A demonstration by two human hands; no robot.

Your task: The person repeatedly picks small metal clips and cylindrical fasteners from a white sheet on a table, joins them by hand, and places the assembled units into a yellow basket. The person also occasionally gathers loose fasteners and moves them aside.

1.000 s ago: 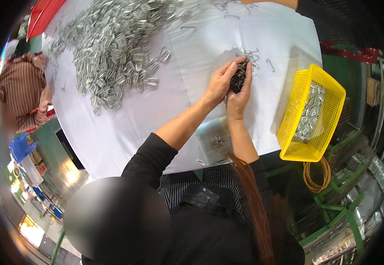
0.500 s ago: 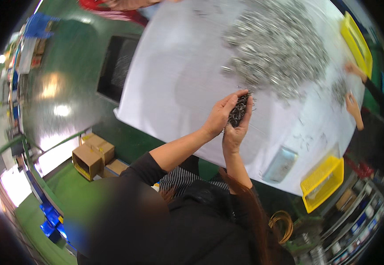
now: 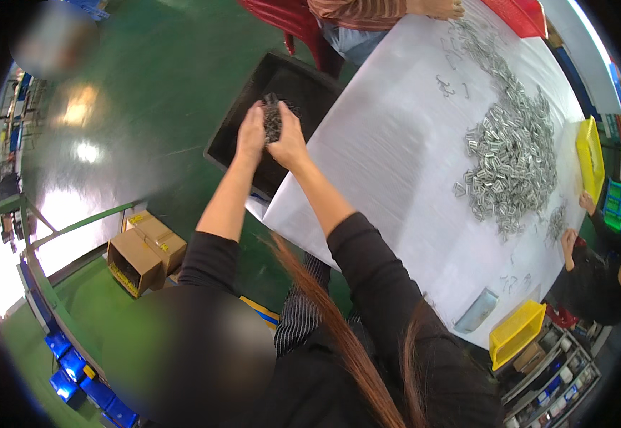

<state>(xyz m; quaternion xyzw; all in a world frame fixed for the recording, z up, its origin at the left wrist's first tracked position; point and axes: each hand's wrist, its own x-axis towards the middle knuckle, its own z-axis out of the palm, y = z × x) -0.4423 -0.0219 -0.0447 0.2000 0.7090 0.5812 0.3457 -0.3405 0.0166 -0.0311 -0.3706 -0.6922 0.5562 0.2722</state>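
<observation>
Over the tray (image 3: 312,96), your fingers (image 3: 287,123) clasp metal bits (image 3: 273,123) from both sides, which could scatter if that clasp slackens.

Glossy green floor (image 3: 160,85) | white light glare (image 3: 87,152) | red chair (image 3: 285,16) | green rail (image 3: 88,226)

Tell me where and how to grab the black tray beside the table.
The black tray is probably best gripped by its left rim, coming from the left, over the green floor: that raised edge shows plainly, while the white table hides the tray's opposite side.
</observation>
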